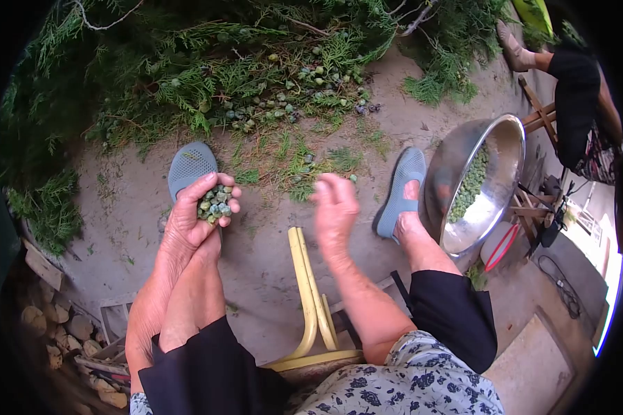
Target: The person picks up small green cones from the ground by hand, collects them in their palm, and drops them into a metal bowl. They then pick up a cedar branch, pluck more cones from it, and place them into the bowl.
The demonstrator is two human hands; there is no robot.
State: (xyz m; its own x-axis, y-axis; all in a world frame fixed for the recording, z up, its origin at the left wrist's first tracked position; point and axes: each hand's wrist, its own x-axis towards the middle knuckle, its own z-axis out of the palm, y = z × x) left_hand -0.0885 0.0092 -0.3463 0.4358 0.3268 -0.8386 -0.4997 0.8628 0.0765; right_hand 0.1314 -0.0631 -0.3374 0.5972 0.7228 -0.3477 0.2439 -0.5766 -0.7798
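A heap of small green conifer cones (214, 204) fills the cupped palm of my left hand (199, 207), its fingers curled around them. That hand is in front of my left shoe, its wrist resting over my left leg. My right hand (336, 211) is raised over the ground between my feet, slightly blurred, with its fingers bent together; what they hold, if anything, I cannot tell. Beyond both hands, more cones (277, 107) lie along the edge of a pile of cut conifer branches (256, 62). To the right, a tilted metal basin (455, 149) contains many green cones (469, 185).
A yellow chair frame (304, 290) stands between my legs. My grey-blue shoes (401, 187) are planted on the dusty ground. Another person's leg (578, 104) is at the upper right, near wooden stool legs (536, 114). Cut logs (66, 339) are stacked at lower left.
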